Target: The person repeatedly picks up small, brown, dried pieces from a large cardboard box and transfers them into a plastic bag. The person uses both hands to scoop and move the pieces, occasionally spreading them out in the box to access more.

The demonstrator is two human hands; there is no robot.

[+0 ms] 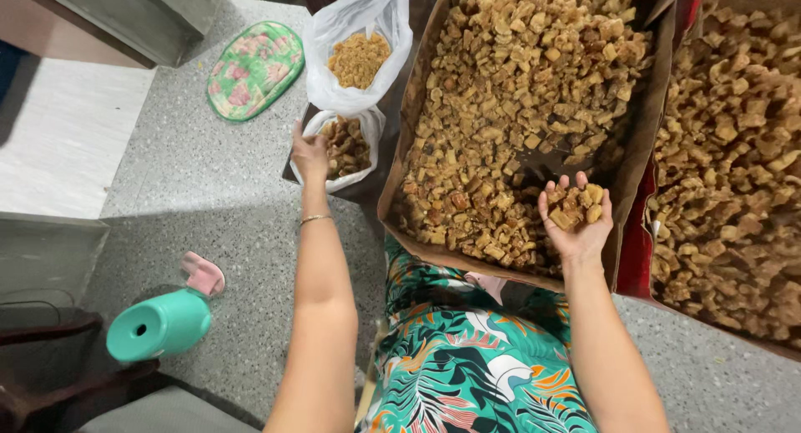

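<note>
Your right hand (576, 220) is palm up over the near edge of the big cardboard box (399, 133), fingers (581, 181) cupped loosely round a small heap of fried brown snack pieces (572, 206) — not clenched, just cradling them. The box is full of the same pieces, w/ a bare patch of its bottom showing just above your hand. Your left hand (309, 153) is at the rim of a small clear plastic bag (346, 145), fingers pinching the edge, holding it open; the bag is partly filled w/ the brown pieces and sits on the floor (209, 199) just left of the box. Behind it, touching, is a 2nd plastic bag (359, 41) w/ finer, lighter crumbs. A 2nd box (734, 166) of pieces sits to the right. On the floor to the left: a green floral mat (254, 66) — and nearer you a teal bottle (158, 324) lying on its side.
</note>
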